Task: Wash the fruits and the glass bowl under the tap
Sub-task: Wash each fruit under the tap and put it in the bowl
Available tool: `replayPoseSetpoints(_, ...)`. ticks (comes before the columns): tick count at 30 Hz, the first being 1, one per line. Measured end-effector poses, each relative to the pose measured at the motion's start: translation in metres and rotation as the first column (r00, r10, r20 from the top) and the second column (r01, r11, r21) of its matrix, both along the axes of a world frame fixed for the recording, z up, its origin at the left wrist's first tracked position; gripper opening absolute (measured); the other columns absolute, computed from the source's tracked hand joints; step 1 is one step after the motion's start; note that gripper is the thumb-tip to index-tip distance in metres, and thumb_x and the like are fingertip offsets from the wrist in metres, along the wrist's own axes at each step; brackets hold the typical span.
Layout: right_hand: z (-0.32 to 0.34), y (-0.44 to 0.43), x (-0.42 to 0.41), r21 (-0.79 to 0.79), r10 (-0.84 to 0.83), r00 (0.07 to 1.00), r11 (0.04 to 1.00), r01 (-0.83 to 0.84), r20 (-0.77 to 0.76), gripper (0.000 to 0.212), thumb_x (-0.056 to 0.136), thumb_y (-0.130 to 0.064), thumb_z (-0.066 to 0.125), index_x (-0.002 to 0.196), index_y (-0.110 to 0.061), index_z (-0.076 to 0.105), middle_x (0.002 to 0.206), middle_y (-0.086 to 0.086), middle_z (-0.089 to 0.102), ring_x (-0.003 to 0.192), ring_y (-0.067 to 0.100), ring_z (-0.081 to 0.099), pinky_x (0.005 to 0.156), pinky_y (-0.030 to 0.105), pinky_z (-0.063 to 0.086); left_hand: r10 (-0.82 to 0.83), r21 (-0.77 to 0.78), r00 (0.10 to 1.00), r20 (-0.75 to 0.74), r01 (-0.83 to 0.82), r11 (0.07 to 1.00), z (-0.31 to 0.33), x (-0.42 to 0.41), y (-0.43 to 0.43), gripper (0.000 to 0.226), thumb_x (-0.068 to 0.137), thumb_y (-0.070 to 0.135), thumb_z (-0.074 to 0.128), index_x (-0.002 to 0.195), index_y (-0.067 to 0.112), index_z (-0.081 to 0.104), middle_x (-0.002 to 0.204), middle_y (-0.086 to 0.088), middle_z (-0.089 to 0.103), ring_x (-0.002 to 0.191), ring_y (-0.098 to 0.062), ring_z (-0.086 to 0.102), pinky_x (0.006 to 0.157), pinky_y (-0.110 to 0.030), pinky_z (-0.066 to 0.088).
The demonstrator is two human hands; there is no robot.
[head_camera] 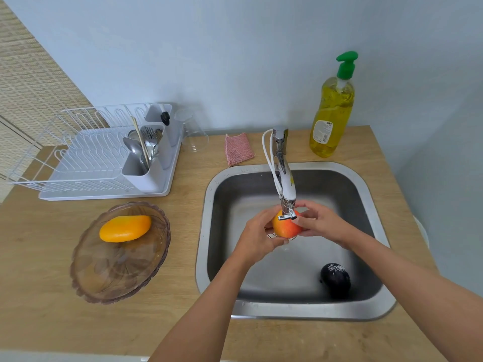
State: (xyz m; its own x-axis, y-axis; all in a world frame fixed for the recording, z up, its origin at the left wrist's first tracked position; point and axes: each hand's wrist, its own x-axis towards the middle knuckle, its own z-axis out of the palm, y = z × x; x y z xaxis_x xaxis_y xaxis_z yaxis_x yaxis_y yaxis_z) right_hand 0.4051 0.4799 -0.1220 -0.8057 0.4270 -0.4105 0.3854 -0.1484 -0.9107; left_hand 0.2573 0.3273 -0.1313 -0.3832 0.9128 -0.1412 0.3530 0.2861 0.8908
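Over the steel sink (203, 231) I hold a red-orange apple (285, 228) right beneath the tap (286, 184) spout. My left hand (257, 237) curls around its left side and underside. My right hand (317, 222) grips its right side, fingers curled over the top by the small tap lever. A dark purple fruit (335, 279) lies at the sink's front right corner. On the counter to the left stands a tinted glass bowl (109, 273) with a yellow mango (125, 228) in it.
A white dish rack (86, 163) with cutlery stands at the back left, an upturned clear glass (193, 131) beside it. A pink scrub cloth (239, 148) lies behind the sink. A yellow dish-soap pump bottle (333, 111) stands at the back right against the wall.
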Motion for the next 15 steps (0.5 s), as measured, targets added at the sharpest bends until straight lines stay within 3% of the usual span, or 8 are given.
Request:
replayPoseSetpoints(3,-0.0031,0.0004,-0.0004,0.103,0.090,0.996,0.990,-0.092,0.024,0.059,0.076,-0.028,0.085,0.127,-0.041,0.057,0.131,-0.002,0.058,0.105,0.022,0.071,0.095,0.043,0.057,0.002,-0.073,0.997,0.082,0.004,0.997,0.0023,-0.0030,0.0023,0.073,0.074,0.027,0.087,0.137,0.035,0.051,0.123,0.010,0.062,0.105,-0.015,0.066,0.093,-0.030,0.057)
replayPoseSetpoints(9,0.0010,-0.0035,-0.0043,-0.032,-0.004,0.999,0.999,0.005,0.033,0.025,0.092,-0.025,0.068,0.117,-0.025,0.064,0.121,0.017,0.066,0.097,0.026,0.073,0.084,0.038,0.062,-0.028,-0.057,0.999,-0.043,0.026,0.998,-0.0039,-0.0036,0.0029,0.078,0.072,0.026,0.088,0.139,0.033,0.050,0.135,0.012,0.056,0.119,-0.013,0.058,0.099,-0.031,0.054)
replayPoseSetpoints(13,-0.0012,0.0031,-0.0014,0.070,0.120,0.991,0.990,-0.123,0.053,0.061,0.080,-0.027,0.082,0.131,-0.042,0.053,0.132,-0.003,0.057,0.107,0.021,0.070,0.093,0.038,0.058,0.007,-0.115,0.997,0.070,0.001,0.993,-0.0030,-0.0072,0.0033,0.066,0.077,0.042,0.081,0.137,0.034,0.053,0.123,0.008,0.067,0.107,-0.014,0.067,0.097,-0.039,0.057)
replayPoseSetpoints(15,-0.0024,0.0047,-0.0017,0.096,0.114,0.991,0.988,-0.120,0.062,0.059,0.078,-0.023,0.083,0.128,-0.039,0.056,0.131,-0.002,0.058,0.105,0.022,0.071,0.092,0.039,0.059,-0.009,-0.128,0.998,0.066,0.017,0.992,-0.0028,-0.0083,0.0025,0.070,0.076,0.046,0.081,0.139,0.036,0.051,0.125,0.009,0.066,0.108,-0.014,0.066,0.097,-0.040,0.056)
